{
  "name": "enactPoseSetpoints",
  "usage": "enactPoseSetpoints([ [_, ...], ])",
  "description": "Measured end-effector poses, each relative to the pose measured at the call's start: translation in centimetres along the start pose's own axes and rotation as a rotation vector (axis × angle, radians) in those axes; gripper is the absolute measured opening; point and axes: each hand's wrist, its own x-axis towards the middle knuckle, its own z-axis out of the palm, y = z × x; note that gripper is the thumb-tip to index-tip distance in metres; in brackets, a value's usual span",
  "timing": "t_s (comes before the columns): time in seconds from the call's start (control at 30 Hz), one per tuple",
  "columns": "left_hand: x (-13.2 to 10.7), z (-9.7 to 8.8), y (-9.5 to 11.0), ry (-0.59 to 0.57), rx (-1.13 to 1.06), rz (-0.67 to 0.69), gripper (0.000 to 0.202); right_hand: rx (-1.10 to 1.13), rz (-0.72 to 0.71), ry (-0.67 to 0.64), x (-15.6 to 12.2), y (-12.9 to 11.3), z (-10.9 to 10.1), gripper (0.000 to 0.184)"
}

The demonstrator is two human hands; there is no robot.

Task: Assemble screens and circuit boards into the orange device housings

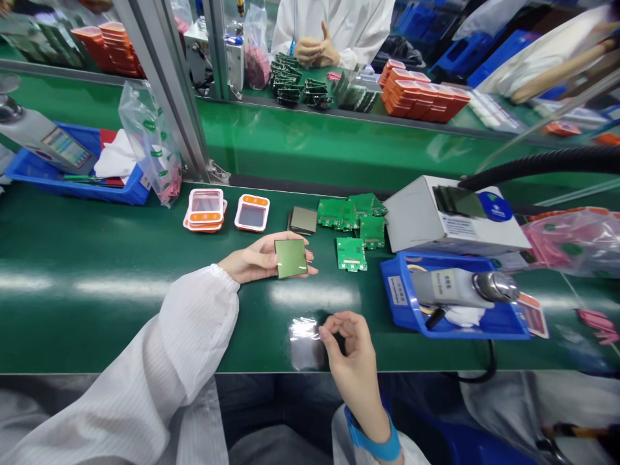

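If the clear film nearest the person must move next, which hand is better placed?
Probably the right hand: it is at the edge of the clear film, though whether it grips is hard to tell. The left hand is farther off, holding the square panel.

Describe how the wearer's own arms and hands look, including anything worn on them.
The left hand and right hand are ungloved. The left sleeve is loose, white, finely striped fabric, gathered at the cuff. A bright blue band circles the right wrist, with white sleeve fabric beside it.

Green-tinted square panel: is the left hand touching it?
Touching: the head view shows the left hand holding the panel, thumb at one edge, fingers behind.
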Motion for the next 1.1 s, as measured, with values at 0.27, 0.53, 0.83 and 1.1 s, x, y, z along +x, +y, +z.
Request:
enactPoseSetpoints([
  [0.27, 0.1, -0.1, 0.0, -0.003, 0.0, -0.006, 0.055, -0.112, -0.074, 0.014, -0.4, 0.4, 0.1, 0.015],
  [0.53, 0.1, -0.2, 0.0, -0.002, 0.014, -0.011, 0.054, -0.409, -0.385, 0.054, -0.4, 0.1, 0.4, 0.006],
  [0.83, 0.0, -0.2, -0.1, 0.004, 0.011, -0.01, 0.055, -0.619, -0.811, 0.099, -2.5, -0.4, 1.0, 0.036],
  [1.1, -0.1, -0.7, -0.2, 0.004, 0.012, -0.01, 0.057, -0.426, -0.469, -0.434, -3.6, -0.1, 1.4, 0.065],
])
